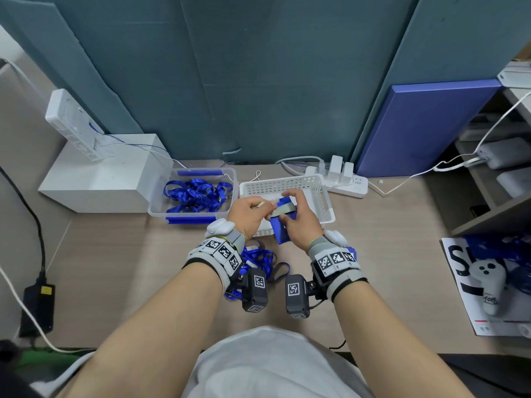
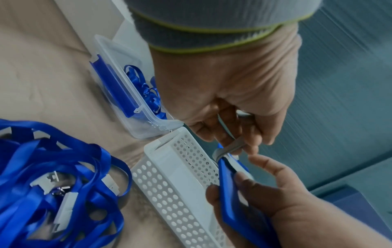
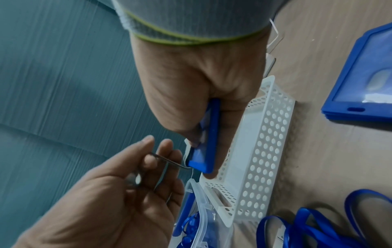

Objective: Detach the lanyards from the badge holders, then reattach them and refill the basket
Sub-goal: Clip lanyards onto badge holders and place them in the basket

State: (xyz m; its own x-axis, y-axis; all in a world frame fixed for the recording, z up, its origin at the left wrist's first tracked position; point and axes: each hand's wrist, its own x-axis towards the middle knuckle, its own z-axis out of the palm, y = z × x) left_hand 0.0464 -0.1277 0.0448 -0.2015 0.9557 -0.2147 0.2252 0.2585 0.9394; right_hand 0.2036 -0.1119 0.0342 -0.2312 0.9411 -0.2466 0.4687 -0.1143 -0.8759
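My right hand grips a blue badge holder upright over the white perforated basket. My left hand pinches the grey strap and metal clip at the holder's top edge. In the left wrist view the strap meets the holder at its corner. The right wrist view shows the holder in my curled fingers and the clip in my left hand. What lies inside the basket is hidden by my hands.
A clear box of blue lanyards stands left of the basket. Loose blue lanyards lie on the table under my left wrist. A stack of blue badge holders lies to the right. A power strip is behind, a controller far right.
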